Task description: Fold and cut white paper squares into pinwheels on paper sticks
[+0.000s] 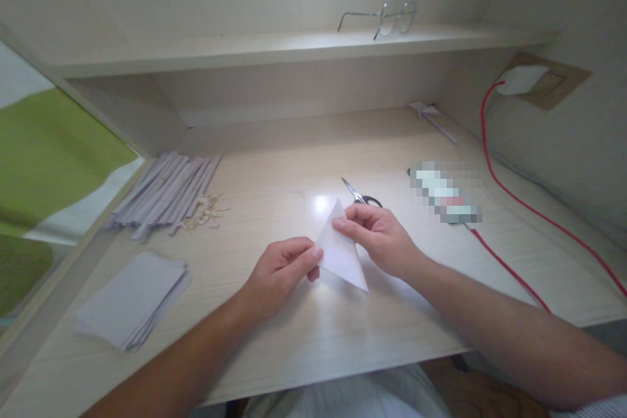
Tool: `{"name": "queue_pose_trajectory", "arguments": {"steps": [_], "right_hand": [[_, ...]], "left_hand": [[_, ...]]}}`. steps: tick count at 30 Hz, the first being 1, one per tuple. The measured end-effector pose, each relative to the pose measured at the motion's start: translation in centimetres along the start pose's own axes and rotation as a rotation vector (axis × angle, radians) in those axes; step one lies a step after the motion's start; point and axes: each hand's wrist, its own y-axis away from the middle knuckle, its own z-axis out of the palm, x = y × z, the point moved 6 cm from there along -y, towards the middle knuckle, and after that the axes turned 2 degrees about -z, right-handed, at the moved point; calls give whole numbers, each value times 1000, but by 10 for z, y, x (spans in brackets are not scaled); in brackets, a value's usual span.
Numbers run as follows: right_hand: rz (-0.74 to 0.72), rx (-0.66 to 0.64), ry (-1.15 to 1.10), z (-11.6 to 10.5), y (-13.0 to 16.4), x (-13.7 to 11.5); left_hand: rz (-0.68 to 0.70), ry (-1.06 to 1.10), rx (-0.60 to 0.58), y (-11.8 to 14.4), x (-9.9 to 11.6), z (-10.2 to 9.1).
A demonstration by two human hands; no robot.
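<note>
A white sheet of paper (343,257), folded to a triangle with one point up, is held between both my hands over the desk. My left hand (283,269) pinches its left corner between thumb and fingers. On the upper right edge, my right hand (376,235) grips the paper, thumb in front and fingers behind. Just beyond the right hand lie scissors (359,196), blades pointing away to the left and dark handles partly hidden by the hand.
At the left are a pile of rolled paper sticks (164,192), small scraps (204,211) and a stack of paper sheets (132,300). A phone (443,192) with a red cable (512,268) lies right. Glasses (394,18) rest on the shelf (274,52). A folded paper piece (434,119) lies behind.
</note>
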Motion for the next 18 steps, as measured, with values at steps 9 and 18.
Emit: {"name": "queue_pose_trajectory", "arguments": {"steps": [9,18], "right_hand": [[88,-149,35,8,4,7],[33,-199,111,12,5,4]], "left_hand": [[32,105,152,-2,-4,-12],[-2,240,148,-2,-4,-9]]}}
